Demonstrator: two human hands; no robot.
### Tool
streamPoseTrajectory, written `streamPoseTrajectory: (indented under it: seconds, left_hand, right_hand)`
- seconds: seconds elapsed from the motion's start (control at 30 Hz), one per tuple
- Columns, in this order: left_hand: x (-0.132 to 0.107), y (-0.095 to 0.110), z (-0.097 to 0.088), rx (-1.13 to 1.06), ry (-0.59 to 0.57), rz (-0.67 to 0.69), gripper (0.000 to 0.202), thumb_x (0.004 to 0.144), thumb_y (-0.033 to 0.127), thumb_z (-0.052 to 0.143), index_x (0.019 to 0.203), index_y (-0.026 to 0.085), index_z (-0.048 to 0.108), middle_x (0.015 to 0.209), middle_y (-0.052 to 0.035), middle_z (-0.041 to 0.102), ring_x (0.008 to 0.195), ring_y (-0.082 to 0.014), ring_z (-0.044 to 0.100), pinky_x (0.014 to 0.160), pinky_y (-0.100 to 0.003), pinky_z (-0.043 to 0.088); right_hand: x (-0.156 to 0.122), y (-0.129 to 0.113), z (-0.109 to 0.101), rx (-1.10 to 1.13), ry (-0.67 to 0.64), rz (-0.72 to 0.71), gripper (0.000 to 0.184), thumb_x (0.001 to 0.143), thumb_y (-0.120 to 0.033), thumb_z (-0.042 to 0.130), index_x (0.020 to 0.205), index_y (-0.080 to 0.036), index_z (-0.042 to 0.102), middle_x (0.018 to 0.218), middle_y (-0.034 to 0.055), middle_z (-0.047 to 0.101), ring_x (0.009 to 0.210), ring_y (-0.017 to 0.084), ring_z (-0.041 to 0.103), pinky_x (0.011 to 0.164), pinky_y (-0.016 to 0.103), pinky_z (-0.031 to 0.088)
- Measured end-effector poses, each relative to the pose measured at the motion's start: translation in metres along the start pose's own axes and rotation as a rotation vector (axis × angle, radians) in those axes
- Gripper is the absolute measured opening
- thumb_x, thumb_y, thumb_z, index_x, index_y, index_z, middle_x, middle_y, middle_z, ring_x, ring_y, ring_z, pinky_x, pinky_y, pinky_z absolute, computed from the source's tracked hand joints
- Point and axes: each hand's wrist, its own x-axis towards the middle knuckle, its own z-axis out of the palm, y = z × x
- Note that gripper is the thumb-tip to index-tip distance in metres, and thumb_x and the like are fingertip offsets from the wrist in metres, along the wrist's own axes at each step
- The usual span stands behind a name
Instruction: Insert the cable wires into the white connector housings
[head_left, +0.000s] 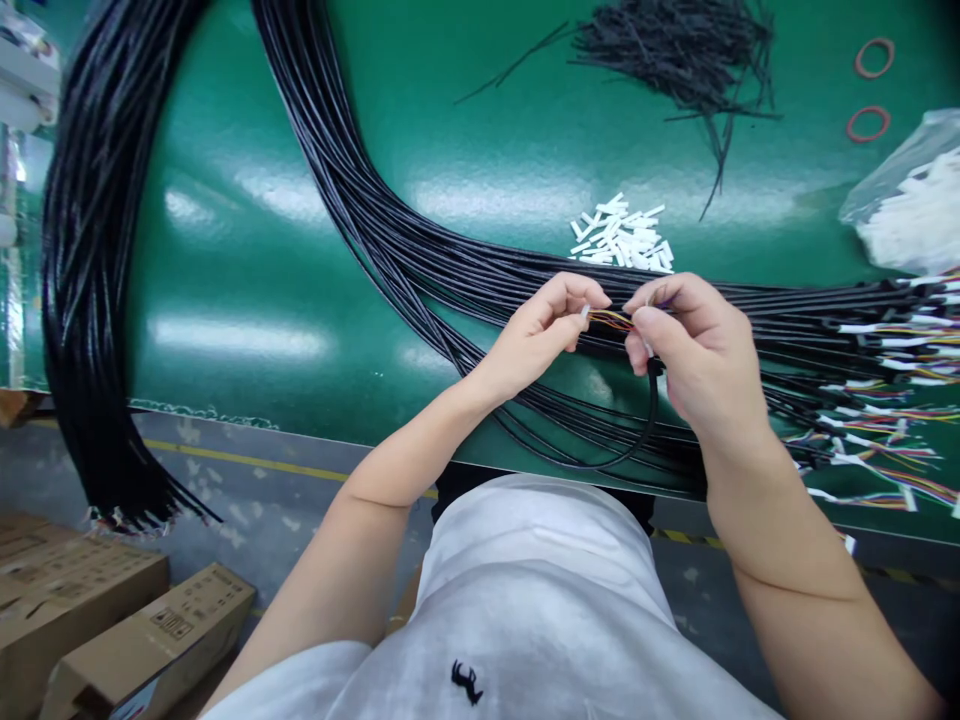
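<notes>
My left hand [551, 318] pinches a small white connector at the end of some thin coloured wires [611, 318]. Close to its right, my right hand [694, 345] is closed on the same wires, near where they leave a black cable [652, 405]. That cable loops down and back toward the bundle of black cables [450, 250] on the green table. Behind my hands lies a small pile of white sleeves [622, 235]. What sits under my right fingertips is partly hidden.
A heap of black zip ties [675, 45] lies at the back, with two reddish rings [868, 124] farther right. A plastic bag of white pieces [915, 205] stands at the right edge. Another cable bundle [97, 250] hangs over the table's left front edge above cardboard boxes [150, 640].
</notes>
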Motion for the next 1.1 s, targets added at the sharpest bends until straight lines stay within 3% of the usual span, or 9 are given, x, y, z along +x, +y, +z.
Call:
streamPoseTrajectory:
  seconds: [0.2,0.47,0.7,0.9,1.1]
  left_hand:
    - [0.0005,0.0013,0.0002,-0.056,0.041,-0.047,0.012,0.084,0.023,0.063,0.095,0.020,0.062,0.084,0.0035,0.053,0.066,-0.0056,0.047,0.062,-0.022,0.044]
    - [-0.0001,0.0045,0.0009,-0.071,0.070,-0.115,0.015,0.079,0.025,0.064,0.093,0.020,0.059,0.080,0.0041,0.050,0.064,-0.0059,0.044,0.062,-0.022,0.041]
    - [0.0006,0.0058,0.0011,-0.084,0.085,-0.122,0.016,0.077,0.025,0.066,0.092,0.020,0.060,0.077,0.0045,0.048,0.065,-0.0063,0.043,0.061,-0.021,0.042]
    - [-0.0006,0.0065,0.0020,-0.090,0.055,-0.123,0.015,0.079,0.026,0.065,0.092,0.020,0.061,0.078,0.0049,0.050,0.063,-0.0051,0.045,0.062,-0.021,0.043]
    - [-0.0001,0.0065,0.0009,-0.157,0.082,-0.120,0.013,0.077,0.022,0.066,0.090,0.019,0.063,0.075,0.0060,0.050,0.061,-0.0036,0.046,0.060,-0.020,0.042]
  right_hand:
    - [0.0049,-0.0068,-0.0016,0.214,0.011,0.167,0.017,0.090,-0.039,0.081,0.090,-0.024,0.075,0.077,-0.0029,0.062,0.053,0.011,0.062,0.044,0.023,0.050]
    - [0.0047,-0.0011,-0.0062,0.163,-0.017,0.148,0.021,0.094,-0.049,0.077,0.097,-0.028,0.075,0.090,0.0015,0.069,0.058,0.014,0.065,0.044,0.028,0.053]
    - [0.0042,-0.0050,-0.0047,0.182,-0.023,0.150,0.022,0.091,-0.047,0.082,0.097,-0.027,0.075,0.079,-0.0014,0.066,0.058,0.014,0.067,0.046,0.026,0.056]
    - [0.0043,-0.0067,-0.0032,0.182,0.006,0.147,0.024,0.086,-0.042,0.087,0.085,-0.025,0.071,0.070,-0.0044,0.062,0.050,0.011,0.061,0.042,0.023,0.050]
    - [0.0048,-0.0022,-0.0075,0.112,-0.084,0.132,0.021,0.091,-0.043,0.084,0.092,-0.025,0.074,0.073,-0.0048,0.065,0.048,0.009,0.060,0.045,0.023,0.049]
